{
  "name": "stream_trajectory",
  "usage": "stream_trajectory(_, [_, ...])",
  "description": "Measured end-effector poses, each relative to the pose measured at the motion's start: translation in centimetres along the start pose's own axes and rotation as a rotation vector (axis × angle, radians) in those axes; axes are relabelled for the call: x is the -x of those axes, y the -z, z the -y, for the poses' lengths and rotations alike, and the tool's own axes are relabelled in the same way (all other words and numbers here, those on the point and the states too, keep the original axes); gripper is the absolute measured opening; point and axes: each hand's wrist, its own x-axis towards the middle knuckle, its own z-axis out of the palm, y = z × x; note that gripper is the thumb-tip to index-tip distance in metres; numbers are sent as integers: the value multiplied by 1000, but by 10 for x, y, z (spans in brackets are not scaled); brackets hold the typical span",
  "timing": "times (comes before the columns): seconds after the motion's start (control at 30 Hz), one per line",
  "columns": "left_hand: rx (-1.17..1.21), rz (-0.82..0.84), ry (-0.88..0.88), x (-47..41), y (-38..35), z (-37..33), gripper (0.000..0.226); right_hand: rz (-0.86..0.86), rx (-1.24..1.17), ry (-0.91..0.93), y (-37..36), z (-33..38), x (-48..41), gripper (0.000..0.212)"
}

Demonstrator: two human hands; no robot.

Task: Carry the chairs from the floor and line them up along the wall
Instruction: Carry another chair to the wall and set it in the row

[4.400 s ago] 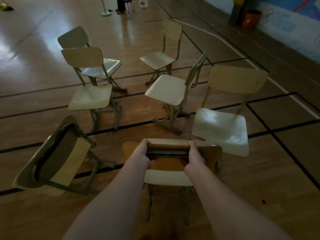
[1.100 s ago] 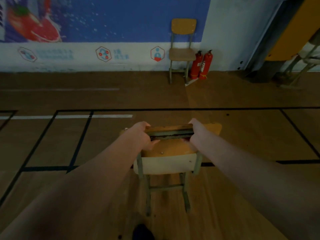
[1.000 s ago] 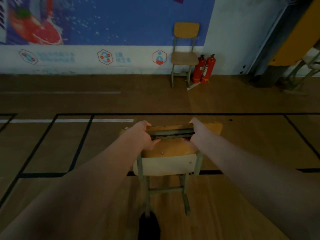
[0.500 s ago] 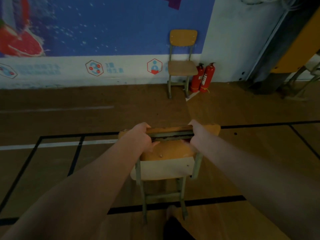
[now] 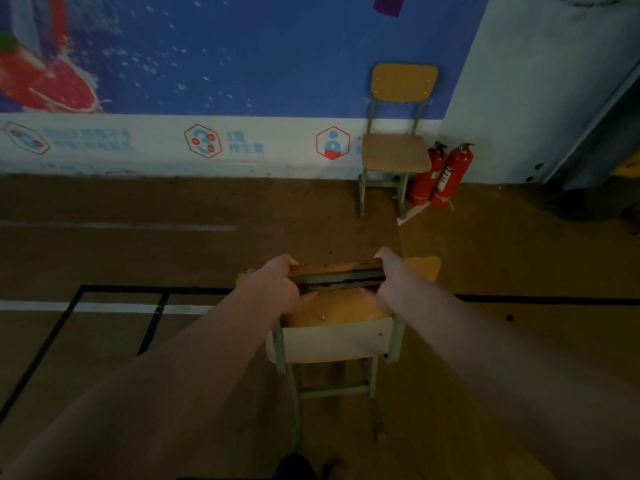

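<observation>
Against the wall [image 5: 242,64] 1 chair [image 5: 396,147] stands; left hand [image 5: 280,285] and right hand [image 5: 391,282] grip the carried chair [image 5: 332,337] to line it beside.

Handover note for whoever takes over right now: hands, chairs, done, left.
Left hand: grips one end of the carried chair's top edge.
Right hand: grips the other end of that edge.
Chairs: the carried chair is out over the floor, short of the wall. A second chair stands upright at the wall, beside two fire extinguishers.
Done: one chair placed at the wall.
Left: walk this one over and set it down beside the second chair, probably on its left. Any other chairs are out of view.
</observation>
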Motion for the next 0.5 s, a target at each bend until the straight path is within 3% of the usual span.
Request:
stream_trajectory(0.23, [-51, -3, -79, -49, -68, -92, 47, -16, 14, 45, -88, 72, -50, 17])
stream_trajectory(0.3, [-292, -61, -257, -60, -86, -120, 56, -51, -24, 45, -111, 91, -62, 18])
stream_trajectory(0.37, [-627, -27, -397, -74, -106, -134, 49, -55, -40, 48, -129, 108, -72, 21])
stream_trajectory(0.43, [-448, -13, -334, -100, -137, -167, 40, -60, -44, 52, -147, 131, -85, 23])
stream_trajectory(0.47, [-186, -64, -247, -109, -147, -183, 38, -67, -48, 42, -154, 141, -91, 22])
stream_trajectory(0.5, [-170, -89, -182, -116, -165, -198, 43, -62, -72, 32, -166, 156, -101, 22])
